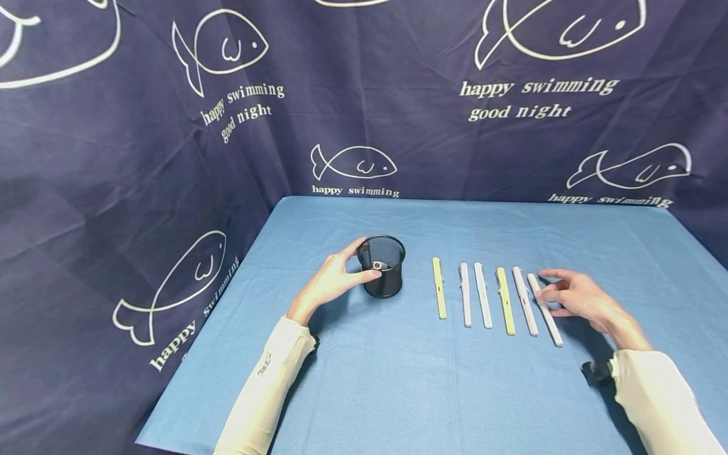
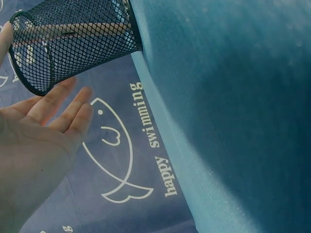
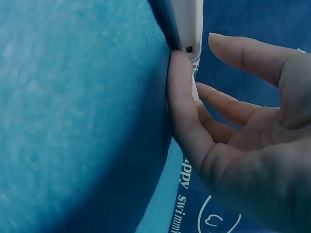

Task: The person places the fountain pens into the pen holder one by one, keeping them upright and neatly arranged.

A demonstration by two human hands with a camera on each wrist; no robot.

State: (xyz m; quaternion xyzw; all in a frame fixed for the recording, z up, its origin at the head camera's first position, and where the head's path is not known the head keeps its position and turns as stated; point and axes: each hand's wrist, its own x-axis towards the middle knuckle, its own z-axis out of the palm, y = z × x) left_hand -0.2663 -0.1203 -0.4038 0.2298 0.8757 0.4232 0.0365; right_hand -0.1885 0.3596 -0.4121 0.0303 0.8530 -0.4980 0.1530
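On the left of the blue table stands a black mesh pen holder (image 1: 383,287), upright. My left hand (image 1: 332,278) grips it near the rim, thumb in front and fingers at the far side. A small pale shape shows inside; its kind is unclear. In the left wrist view, a beige band shows through the mesh wall (image 2: 92,46). At the right, my right hand (image 1: 582,300) is at the rightmost white pen (image 1: 548,316), which lies on the table. In the right wrist view, one fingertip touches this pen (image 3: 187,24), while another digit stays apart from it.
Left of that pen lie a white pen (image 1: 525,303), a yellow pen (image 1: 505,303), two pale pens (image 1: 482,297) and another yellow pen (image 1: 439,291), spaced in a row. Dark blue fish-print cloth (image 1: 426,151) hangs behind the blue table (image 1: 387,392) and at its left.
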